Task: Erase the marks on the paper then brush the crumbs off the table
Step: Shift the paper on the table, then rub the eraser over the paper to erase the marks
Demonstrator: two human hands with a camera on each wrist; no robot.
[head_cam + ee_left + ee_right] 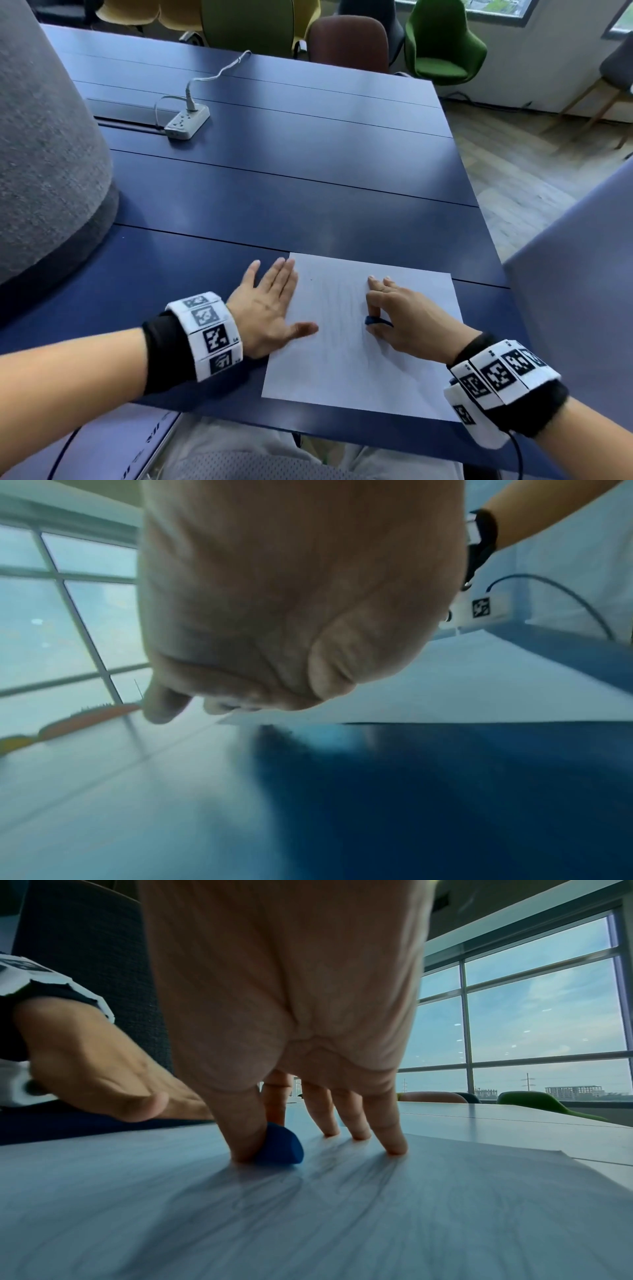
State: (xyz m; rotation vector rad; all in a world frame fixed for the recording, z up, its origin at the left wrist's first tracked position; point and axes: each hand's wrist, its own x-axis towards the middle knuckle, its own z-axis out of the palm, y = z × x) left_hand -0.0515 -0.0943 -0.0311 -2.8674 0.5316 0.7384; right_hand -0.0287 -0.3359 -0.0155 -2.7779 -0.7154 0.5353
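My left hand (265,308) lay flat, fingers straight and close together, palm down across the left edge of the paper (346,359). The thumb reached furthest onto the sheet, the little finger stayed out on the blue table (274,192), and the hand held nothing; it only pressed the sheet down. From the left wrist view I saw mostly the heel of that palm and the paper's corner under the fingertips.

The paper lay near the table's front edge, just in front of me, turned slightly so its corners did not line up with the table's seams. It was white and flat, with faint grey pencil strokes (337,308) smeared across its middle, running lengthwise between my two hands. A small dark speck sat near the upper left of the sheet. I could not make out any crumbs.

My right hand (404,317) pinched a small blue eraser (282,1146) between thumb and forefinger, its rounded underside touching the paper. The other three fingers (356,1123) were spread and their tips rested on the sheet beyond the eraser. In the right wrist view the grey strokes fanned out around that spot, blurred.

Farther back on the left, a white power strip (186,121) sat on the table with a cord plugged in.
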